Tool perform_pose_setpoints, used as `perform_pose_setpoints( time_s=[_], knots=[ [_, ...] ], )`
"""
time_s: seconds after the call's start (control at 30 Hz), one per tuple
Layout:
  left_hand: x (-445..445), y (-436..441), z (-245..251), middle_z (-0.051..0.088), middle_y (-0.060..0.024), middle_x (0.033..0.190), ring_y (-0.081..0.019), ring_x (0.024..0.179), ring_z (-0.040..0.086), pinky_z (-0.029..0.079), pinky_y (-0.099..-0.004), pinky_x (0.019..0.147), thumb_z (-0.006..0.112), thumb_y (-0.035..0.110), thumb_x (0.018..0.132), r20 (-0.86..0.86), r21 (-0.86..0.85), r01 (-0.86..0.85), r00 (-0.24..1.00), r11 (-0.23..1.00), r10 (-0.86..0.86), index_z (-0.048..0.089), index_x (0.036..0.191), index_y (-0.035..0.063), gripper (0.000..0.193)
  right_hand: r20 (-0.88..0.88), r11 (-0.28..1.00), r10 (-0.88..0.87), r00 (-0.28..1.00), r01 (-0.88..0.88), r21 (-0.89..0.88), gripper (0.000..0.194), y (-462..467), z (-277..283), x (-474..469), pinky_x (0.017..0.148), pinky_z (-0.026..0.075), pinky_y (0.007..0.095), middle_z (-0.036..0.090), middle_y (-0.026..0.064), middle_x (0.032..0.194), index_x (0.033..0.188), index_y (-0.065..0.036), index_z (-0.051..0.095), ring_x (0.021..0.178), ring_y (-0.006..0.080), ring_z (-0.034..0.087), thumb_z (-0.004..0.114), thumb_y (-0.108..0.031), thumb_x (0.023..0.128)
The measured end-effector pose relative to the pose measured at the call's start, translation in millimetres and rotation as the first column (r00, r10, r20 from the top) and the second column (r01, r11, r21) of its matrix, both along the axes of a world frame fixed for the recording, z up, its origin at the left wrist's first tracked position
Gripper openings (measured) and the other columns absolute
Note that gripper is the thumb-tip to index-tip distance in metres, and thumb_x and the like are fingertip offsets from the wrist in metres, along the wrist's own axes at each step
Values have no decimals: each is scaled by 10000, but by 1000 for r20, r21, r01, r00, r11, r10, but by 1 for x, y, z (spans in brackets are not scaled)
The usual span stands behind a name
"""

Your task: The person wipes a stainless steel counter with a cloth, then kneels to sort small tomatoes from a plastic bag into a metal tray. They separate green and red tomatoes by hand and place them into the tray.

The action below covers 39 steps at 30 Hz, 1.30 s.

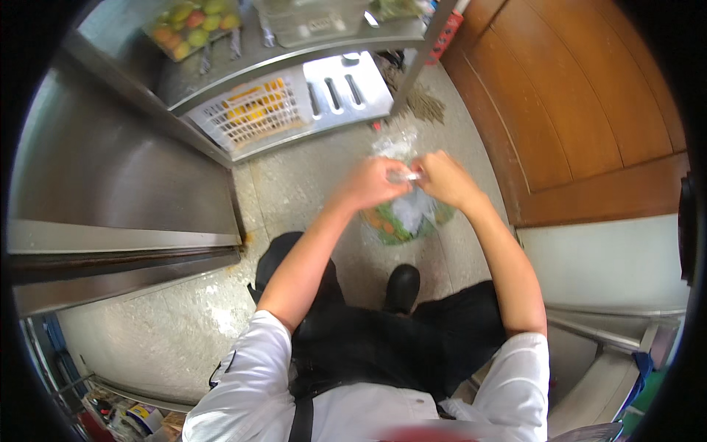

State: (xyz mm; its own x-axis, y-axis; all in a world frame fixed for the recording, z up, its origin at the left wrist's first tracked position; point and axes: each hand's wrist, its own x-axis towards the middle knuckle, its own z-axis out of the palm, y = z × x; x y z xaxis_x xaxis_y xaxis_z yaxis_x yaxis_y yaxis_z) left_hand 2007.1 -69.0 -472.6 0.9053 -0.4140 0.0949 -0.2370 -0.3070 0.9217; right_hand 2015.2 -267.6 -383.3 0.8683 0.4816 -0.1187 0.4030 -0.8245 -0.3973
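Observation:
A clear plastic bag [402,224] hangs or rests below my hands, above the tiled floor; through it show green leafy vegetables and orange pieces. The gathered plastic at its top runs between my two hands. My left hand [378,181] pinches the plastic from the left side. From the right, my right hand [442,175] grips the same twisted plastic, its fingers close to those of my left hand. Some loose clear plastic [396,143] spreads out just beyond my hands. Whether the bag touches the floor I cannot tell.
Ahead stands a steel shelf [309,52] with a tray of green and red fruit [193,25] and clear containers [315,22]. On its lower level is a white plastic basket [259,110]. A mop head [425,104] lies near its leg. Wooden panelling [569,99] rises at right, a steel cabinet [121,154] at left.

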Motion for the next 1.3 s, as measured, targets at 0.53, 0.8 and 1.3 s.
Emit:
perform_pose_setpoints(
  time_s=[0.53,0.8,1.3],
  knots=[
    [-5,-48,-28,695,-259,1004,-462,936,690,550,-526,807,690,39,870,56,24,-351,935,936,349,699,999,-4,136,160,936,42,986,17,-350,135,32,15,-21,774,581,527,741,238,859,867,-14,770,822,437,733,685,-93,798],
    [18,-28,-66,629,-207,1120,-425,1110,600,510,-527,917,619,35,915,176,145,-572,818,807,548,687,952,27,78,88,924,91,992,-52,-378,141,38,13,-34,770,589,517,744,236,854,852,-35,774,830,416,748,680,-127,800],
    [31,17,-128,596,-137,1013,-365,945,645,535,-459,801,699,57,790,63,239,-643,758,728,649,665,900,101,123,313,922,-373,874,388,14,222,-57,-46,26,960,511,496,724,275,1007,913,-4,766,1025,459,653,649,-4,724]
  ],
)
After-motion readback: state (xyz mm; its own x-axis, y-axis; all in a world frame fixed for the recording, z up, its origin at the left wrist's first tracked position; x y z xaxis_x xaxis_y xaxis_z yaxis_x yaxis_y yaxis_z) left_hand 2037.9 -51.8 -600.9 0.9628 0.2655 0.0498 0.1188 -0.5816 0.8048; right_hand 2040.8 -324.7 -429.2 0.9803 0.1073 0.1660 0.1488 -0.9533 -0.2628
